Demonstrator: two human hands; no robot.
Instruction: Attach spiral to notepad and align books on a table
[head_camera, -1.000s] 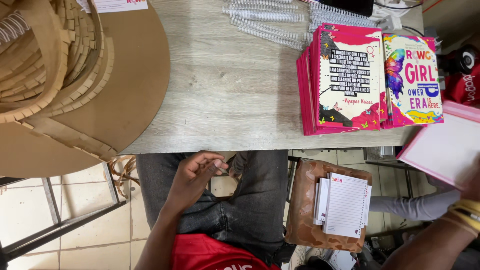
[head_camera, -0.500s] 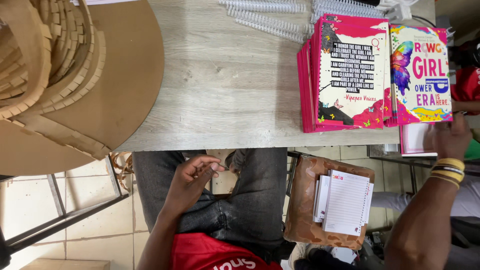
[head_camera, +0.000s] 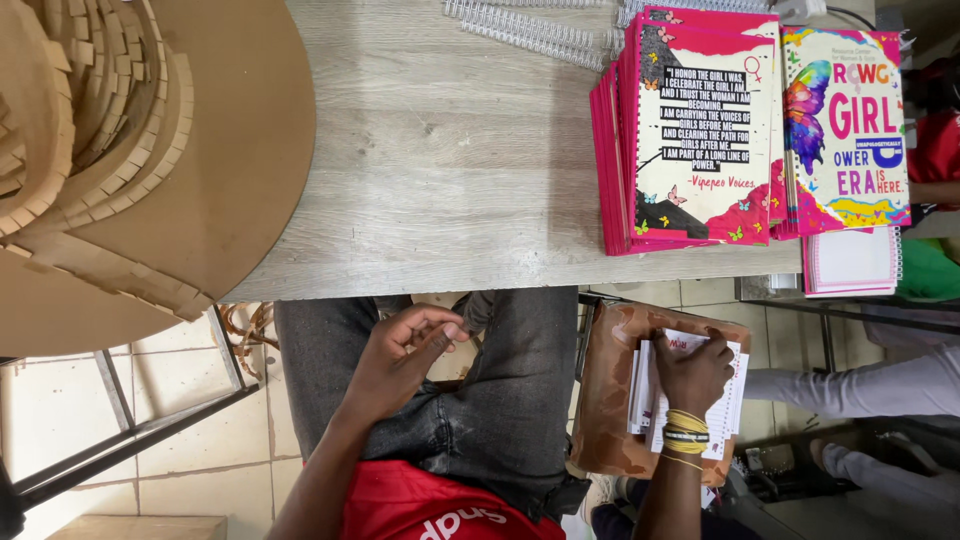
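The grey wooden table (head_camera: 440, 170) carries brown board sheets (head_camera: 150, 170), spiral coils (head_camera: 530, 28), two notebook stacks (head_camera: 690, 130), and a lined pad (head_camera: 850, 262).

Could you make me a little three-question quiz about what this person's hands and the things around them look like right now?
1. True or false: the right hand rests on the stack of white pages lying on the brown stool.
2. Where is the left hand? A) on the grey table B) over the lap, on the dark jeans C) on the pink notebooks
3. Fill in: beside the notebooks, at the table's far edge, lie white spiral ____.

Key: 1 true; 2 B; 3 binding coils.
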